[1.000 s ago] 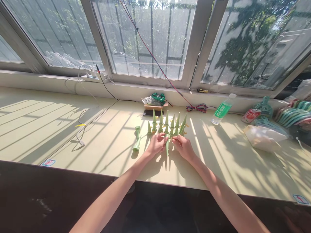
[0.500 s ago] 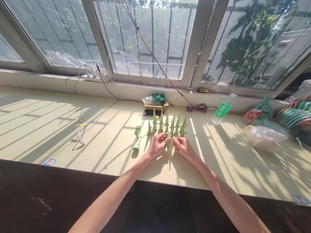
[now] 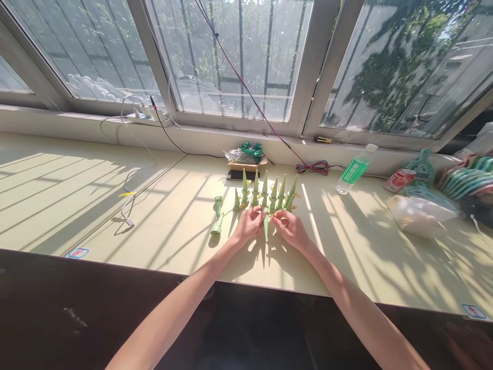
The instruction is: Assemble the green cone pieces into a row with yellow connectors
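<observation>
Cone (image 3: 266,228): left fingers (image 3: 254,211) grasp | yellow piece (image 3: 273,215): right fingers (image 3: 282,214) pinch | tabletop (image 3: 169,221): broad (edge (image 3: 250,283) near)

standing green cones (image 3: 265,189): look like moulded plastic, smooth, satin to matt. held green cone (image 3: 266,230): same material by look, smooth sides. green tube pieces (image 3: 217,226): plastic, smooth, slight sheen. small yellow bits (image 3: 297,195): too small to judge finish. table (image 3: 173,221): smooth, hard, pale top, low sheen. bottle (image 3: 343,186): clear glossy plastic; label (image 3: 354,171) printed film. can (image 3: 400,180): printed metal, shiny. bag (image 3: 418,218): thin plastic, translucent, crinkled. box (image 3: 245,167): plain cardboard, matt; clear wrap (image 3: 234,155) on it wrinkled, glinting. phone (image 3: 239,175): dark, smooth face. wire coil (image 3: 318,167): plastic-coated. window frame (image 3: 231,122): grey metal, dull. panes (image 3: 250,61): glass, streaked, hazy.
</observation>
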The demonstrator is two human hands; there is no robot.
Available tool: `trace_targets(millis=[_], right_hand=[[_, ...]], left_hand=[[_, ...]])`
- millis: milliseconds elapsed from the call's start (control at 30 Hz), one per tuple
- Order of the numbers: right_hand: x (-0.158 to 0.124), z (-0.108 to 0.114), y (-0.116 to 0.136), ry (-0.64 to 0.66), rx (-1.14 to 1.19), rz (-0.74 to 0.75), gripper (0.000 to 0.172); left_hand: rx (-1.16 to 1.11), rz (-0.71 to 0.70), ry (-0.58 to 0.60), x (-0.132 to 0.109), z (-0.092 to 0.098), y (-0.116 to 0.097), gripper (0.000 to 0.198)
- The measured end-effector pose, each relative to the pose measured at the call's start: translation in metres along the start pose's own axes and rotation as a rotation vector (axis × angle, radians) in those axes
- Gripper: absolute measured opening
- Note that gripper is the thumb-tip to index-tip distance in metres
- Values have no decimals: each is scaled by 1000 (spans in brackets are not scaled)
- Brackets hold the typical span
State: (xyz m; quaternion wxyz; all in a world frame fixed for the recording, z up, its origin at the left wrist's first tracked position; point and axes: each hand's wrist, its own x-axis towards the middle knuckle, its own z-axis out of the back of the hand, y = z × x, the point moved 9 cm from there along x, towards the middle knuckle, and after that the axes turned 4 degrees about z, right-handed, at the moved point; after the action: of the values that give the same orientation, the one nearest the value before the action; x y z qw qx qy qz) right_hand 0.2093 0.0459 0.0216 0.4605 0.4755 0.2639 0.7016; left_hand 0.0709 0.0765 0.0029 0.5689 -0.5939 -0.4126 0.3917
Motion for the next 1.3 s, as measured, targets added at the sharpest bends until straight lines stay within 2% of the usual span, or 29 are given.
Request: trace_targets(millis=[233,367,467,600,800,967,1067,1200,1300], right_hand=[[0,5,2,-46,-132,117,35],[-1,5,3,-53,-124,146,38],[-1,3,2,-57,-129,131,47],[-3,3,2,-82,-128,80,57],[-3,3,5,-95,-144,23,59],[-3,4,1,-110,-129,-10,60],[-2,6,1,-99,-135,-9,56],[0,8,4,-56,-126,35,37],[0,8,1,-45,-162,78,31]], left_hand=[[-75,33,29,0,-3,3,35],[-62,42,37,-1,-4,4,40],[-21,32,46,0,-4,5,45],[53,-66,74,0,-6,0,44],[166,-142,53,-3,-9,-9,43],[151,-151,52,-2,-8,-9,40],[127,-112,59,1,-6,-5,39],[34,-19,20,1,-1,-1,42],[-58,37,3,-1,0,-2,42]])
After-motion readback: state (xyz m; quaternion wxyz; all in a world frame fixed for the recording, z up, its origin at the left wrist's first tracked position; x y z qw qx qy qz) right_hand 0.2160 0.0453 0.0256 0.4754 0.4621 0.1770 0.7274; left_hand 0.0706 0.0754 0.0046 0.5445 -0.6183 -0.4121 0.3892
